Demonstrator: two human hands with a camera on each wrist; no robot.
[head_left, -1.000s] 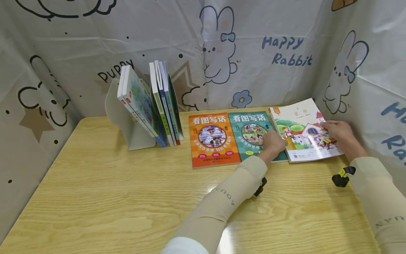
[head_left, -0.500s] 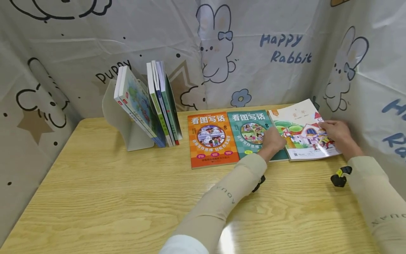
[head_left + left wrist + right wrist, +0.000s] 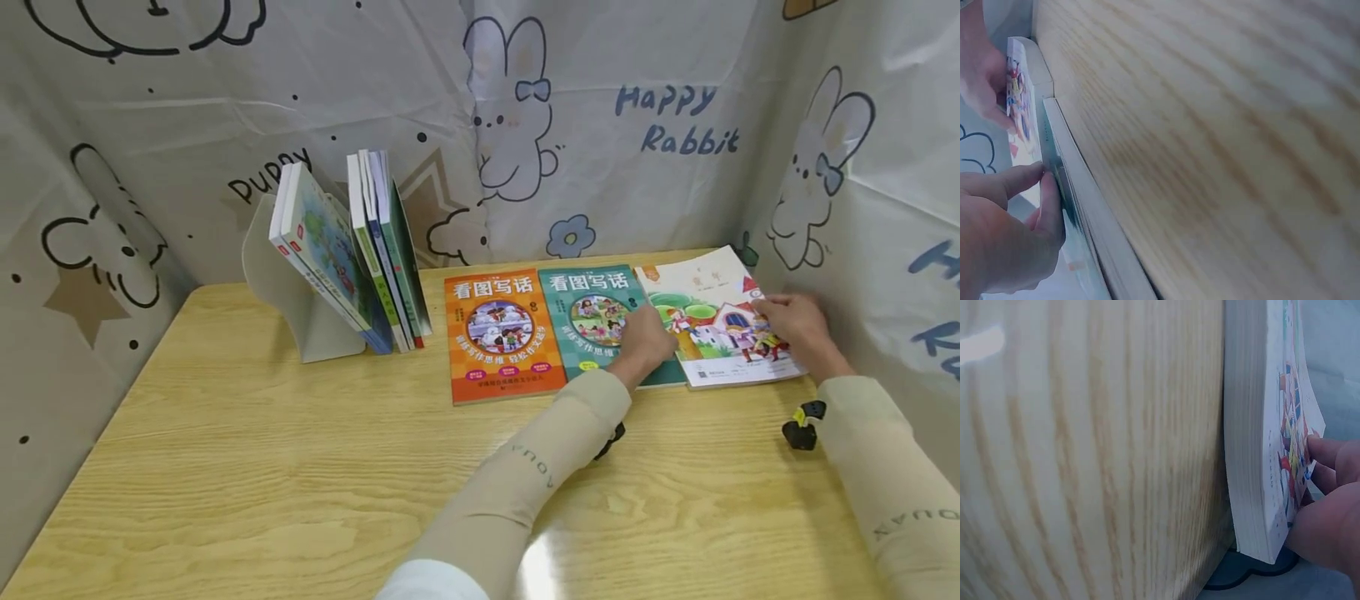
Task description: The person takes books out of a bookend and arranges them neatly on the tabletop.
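A thick white storybook [image 3: 708, 287] with a colourful cartoon cover lies slightly askew on the table's right side. Its left edge overlaps a teal workbook [image 3: 555, 292]. My left hand [image 3: 647, 340] reaches over the teal workbook, finger and thumb pinched together at the storybook's left edge. In the left wrist view those fingertips [image 3: 1044, 172] meet right beside the cover. On the other side my right hand [image 3: 797, 323] grips the storybook's right edge. The right wrist view shows its fingers [image 3: 1325, 450] against the cover edge, above the thick page block [image 3: 1246, 425].
An orange workbook [image 3: 506, 383] lies left of the teal one. Farther left, several books [image 3: 318, 242] lean upright in a cream bookend stand [image 3: 288, 308]. A printed cloth [image 3: 600, 50] walls the back and sides of the wooden table [image 3: 262, 467].
The storybook's upper part has settled slightly lower, and the right hand has shifted slightly left with it. The left hand stays at the same edge; the camera view has drifted a little.
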